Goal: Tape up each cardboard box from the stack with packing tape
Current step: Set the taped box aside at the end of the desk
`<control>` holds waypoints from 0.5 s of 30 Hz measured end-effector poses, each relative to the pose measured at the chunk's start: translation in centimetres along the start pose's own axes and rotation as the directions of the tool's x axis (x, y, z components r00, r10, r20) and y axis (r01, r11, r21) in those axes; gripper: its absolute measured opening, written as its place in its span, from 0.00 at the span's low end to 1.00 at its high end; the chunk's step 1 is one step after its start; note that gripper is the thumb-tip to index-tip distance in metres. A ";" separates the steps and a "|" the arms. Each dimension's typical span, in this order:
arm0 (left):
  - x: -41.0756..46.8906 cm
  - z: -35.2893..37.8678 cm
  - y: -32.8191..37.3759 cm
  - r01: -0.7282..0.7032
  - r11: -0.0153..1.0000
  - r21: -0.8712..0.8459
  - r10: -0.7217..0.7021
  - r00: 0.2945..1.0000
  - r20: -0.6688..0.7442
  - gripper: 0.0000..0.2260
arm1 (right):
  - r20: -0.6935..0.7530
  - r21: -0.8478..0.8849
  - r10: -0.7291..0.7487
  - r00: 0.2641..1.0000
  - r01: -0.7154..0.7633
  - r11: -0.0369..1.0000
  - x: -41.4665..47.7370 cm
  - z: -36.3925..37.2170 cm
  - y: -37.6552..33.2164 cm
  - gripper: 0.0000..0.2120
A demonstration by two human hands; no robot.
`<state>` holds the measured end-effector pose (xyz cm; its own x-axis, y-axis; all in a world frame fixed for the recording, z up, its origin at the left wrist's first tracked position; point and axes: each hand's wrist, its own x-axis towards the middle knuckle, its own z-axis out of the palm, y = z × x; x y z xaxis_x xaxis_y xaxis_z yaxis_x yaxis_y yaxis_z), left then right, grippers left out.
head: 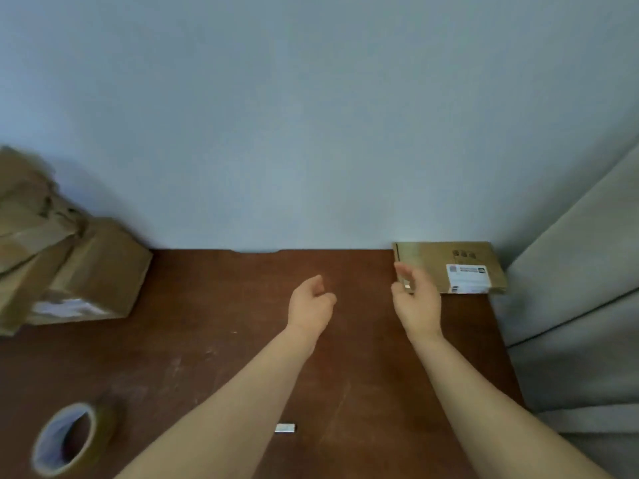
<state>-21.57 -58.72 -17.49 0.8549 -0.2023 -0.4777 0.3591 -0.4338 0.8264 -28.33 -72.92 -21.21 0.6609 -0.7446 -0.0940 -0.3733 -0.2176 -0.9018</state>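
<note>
Cardboard, flat and probably light yet stiff, forms the flat box [449, 267] at right of centre; its long edges should be gripped. Both the left hand [311, 302] and right hand [416, 299] are held open, empty. The tape roll [69, 439] lies lower left.

brown wooden table [214, 357], pale wall [311, 115], grey curtain [581, 323]

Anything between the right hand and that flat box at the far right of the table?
Nothing visible. The right hand hangs open beside the flat cardboard box, its fingers overlapping the box's left edge in this view; contact cannot be told.
</note>
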 end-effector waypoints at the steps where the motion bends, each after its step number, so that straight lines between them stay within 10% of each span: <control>1: -0.1 -2.0 0.3 -0.033 0.999 0.029 0.033 0.999 -0.001 0.23 | 0.041 0.018 -0.008 0.999 0.008 1.000 -0.8 1.7 -1.6 0.17; 15: -1.2 -31.8 4.6 -0.491 0.866 0.092 0.500 0.844 -0.197 0.19 | 0.256 0.278 -0.161 0.953 0.087 0.957 -12.9 24.6 -25.8 0.11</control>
<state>-9.00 -32.59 -3.65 0.9743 -0.2146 0.0685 -0.1436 -0.3571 0.9230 -11.22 -42.21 -7.07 0.8568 -0.5129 -0.0525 -0.1189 -0.0975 -0.9881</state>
